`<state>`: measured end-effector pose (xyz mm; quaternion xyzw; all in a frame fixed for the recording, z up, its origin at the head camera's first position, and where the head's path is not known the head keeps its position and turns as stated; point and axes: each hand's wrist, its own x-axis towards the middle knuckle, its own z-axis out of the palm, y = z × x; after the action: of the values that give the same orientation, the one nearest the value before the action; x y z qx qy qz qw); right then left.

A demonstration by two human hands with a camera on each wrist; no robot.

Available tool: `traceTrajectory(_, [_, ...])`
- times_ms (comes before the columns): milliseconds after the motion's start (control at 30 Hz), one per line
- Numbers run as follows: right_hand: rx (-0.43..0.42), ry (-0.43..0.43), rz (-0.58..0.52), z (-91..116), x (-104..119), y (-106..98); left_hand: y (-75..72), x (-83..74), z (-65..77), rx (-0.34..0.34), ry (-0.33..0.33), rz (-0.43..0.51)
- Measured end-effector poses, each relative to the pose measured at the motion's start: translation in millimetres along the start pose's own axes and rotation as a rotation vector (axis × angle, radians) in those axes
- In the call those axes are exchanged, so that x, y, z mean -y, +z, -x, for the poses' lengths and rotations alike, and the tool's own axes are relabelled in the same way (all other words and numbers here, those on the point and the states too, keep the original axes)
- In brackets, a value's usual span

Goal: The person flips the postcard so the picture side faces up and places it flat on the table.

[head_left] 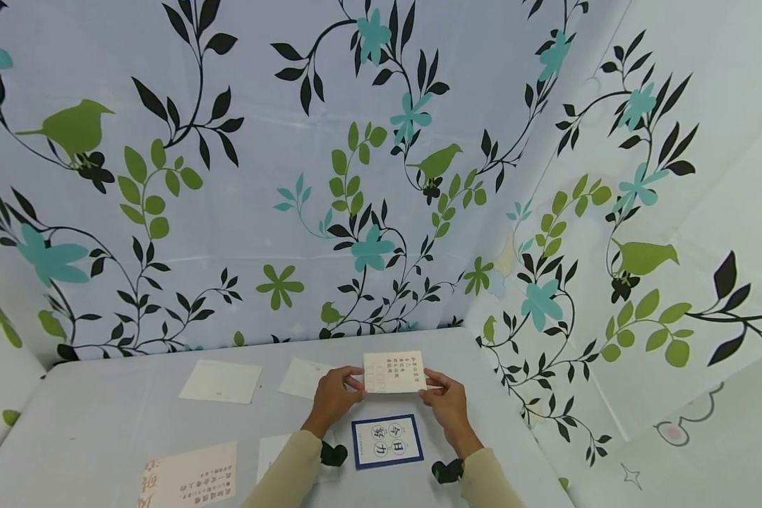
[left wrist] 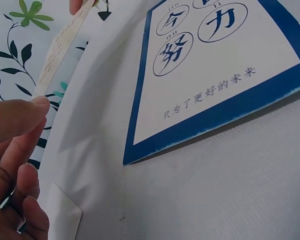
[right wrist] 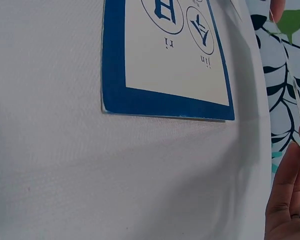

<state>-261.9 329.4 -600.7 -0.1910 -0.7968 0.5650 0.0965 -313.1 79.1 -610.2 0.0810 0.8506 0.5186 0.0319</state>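
Note:
A cream card (head_left: 394, 372) with lines of printed characters is held up between both hands over the far part of the table. At its left edge my left hand (head_left: 335, 396) pinches it between thumb and fingers. My right hand (head_left: 447, 408) pinches the opposite edge. In the left wrist view the card (left wrist: 62, 47) appears nearly edge-on, with the left thumb against its corner. Below the hands lies a blue-bordered card (head_left: 388, 442) with large circled characters, flat on the table and touched by neither hand.
On the white table (head_left: 114, 416), a blank cream card (head_left: 221, 382) lies at the back left. Another pale card (head_left: 301, 377) is partly behind the left hand. A pinkish printed card (head_left: 190, 476) sits front left, near a whitish card (head_left: 273, 451) partly under the left sleeve. Patterned cloth (head_left: 241, 176) hangs behind.

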Motion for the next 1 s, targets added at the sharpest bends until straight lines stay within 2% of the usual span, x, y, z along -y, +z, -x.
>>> traceTrajectory(200, [-0.016, 0.021, 0.036, 0.2, -2.8, 1.8, 4.3, 3.7, 1.1, -0.003, -0.005, -0.050])
traceTrajectory(567, [-0.012, 0.009, 0.101, -2.9, -9.5, 5.7, 10.5, 8.3, 2.8, -0.040, -0.002, -0.067])
traceTrajectory(1000, [-0.006, 0.036, 0.175, -0.6, -10.1, 5.6, 12.0, 2.0, 6.1, -0.059, -0.009, -0.127])
